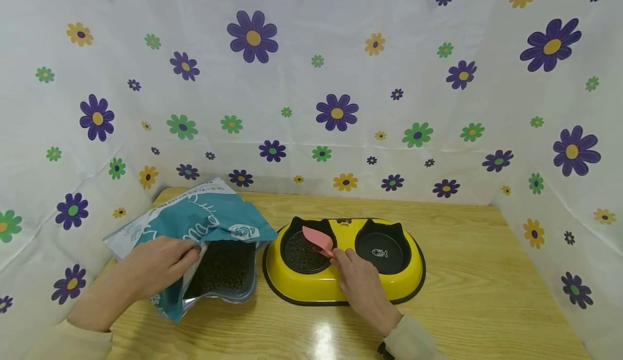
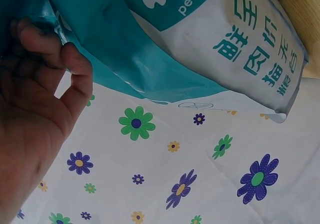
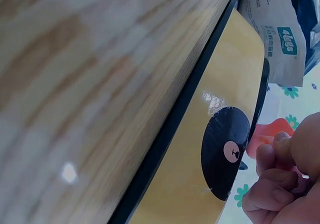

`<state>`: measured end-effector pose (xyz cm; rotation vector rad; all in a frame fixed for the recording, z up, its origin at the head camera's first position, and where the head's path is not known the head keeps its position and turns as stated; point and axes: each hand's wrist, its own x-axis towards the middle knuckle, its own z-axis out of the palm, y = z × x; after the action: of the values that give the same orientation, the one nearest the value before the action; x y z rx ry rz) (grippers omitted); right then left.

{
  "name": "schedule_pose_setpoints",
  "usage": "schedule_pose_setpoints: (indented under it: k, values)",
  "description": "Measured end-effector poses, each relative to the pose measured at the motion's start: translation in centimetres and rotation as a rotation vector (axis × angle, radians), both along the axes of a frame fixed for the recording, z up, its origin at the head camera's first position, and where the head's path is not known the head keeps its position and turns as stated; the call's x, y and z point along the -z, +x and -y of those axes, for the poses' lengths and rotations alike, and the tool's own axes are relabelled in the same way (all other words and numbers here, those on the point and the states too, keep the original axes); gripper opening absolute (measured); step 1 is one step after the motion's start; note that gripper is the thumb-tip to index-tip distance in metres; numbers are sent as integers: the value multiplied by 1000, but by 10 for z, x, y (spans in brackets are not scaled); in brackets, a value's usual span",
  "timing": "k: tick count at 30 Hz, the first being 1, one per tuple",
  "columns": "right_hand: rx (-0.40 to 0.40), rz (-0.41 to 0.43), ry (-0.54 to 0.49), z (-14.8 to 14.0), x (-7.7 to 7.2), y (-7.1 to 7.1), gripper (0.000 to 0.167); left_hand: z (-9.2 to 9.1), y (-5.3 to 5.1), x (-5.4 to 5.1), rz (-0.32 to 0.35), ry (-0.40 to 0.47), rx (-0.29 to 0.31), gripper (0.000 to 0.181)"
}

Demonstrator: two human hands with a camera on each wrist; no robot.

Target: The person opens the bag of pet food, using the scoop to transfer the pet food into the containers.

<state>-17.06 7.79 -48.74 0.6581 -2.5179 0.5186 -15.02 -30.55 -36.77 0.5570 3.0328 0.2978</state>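
Observation:
In the head view my left hand (image 1: 153, 268) grips the edge of a teal and white pet food bag (image 1: 194, 214), holding its mouth open. Brown kibble (image 1: 224, 268) shows inside; a greyish rim borders its front, and I cannot tell whether that belongs to the bag. My right hand (image 1: 360, 281) holds a pink scoop (image 1: 318, 237) by the handle, over the left bowl of a yellow double pet feeder (image 1: 311, 290). Kibble (image 1: 302, 257) lies in that left bowl. The right bowl (image 1: 386, 254) shows its fish-bone print. In the right wrist view, curled fingers (image 3: 272, 189) surround the scoop's handle.
Everything stands on a light wooden table (image 1: 467, 284). A white cloth with printed flowers (image 1: 297, 90) rises behind the table and along both sides. The bag stands close to the feeder's left end.

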Motion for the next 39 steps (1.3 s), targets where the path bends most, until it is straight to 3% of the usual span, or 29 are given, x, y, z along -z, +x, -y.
schedule_pose_setpoints:
  k: [11, 16, 22, 29, 34, 39]
  values:
    - [27, 0, 41, 0, -1, -1, 13, 1, 0, 3, -6, -1, 2, 37]
    - [38, 37, 35, 0, -3, 0, 11, 1, 0, 3, -9, 3, 8, 37]
    - [-7, 207, -96, 2, -10, 5, 11, 1, 0, 3, -5, -1, 8, 38]
    - [-93, 413, -260, 5, -17, 14, 23, 1, 1, 3, -3, 4, 15, 36]
    - [-208, 609, -429, 7, -27, 23, 31, 2, 0, 3, -21, 13, 20, 39]
    - [-336, 746, -504, 15, -38, 35, 36, 2, 0, 2, -31, 17, 28, 39]
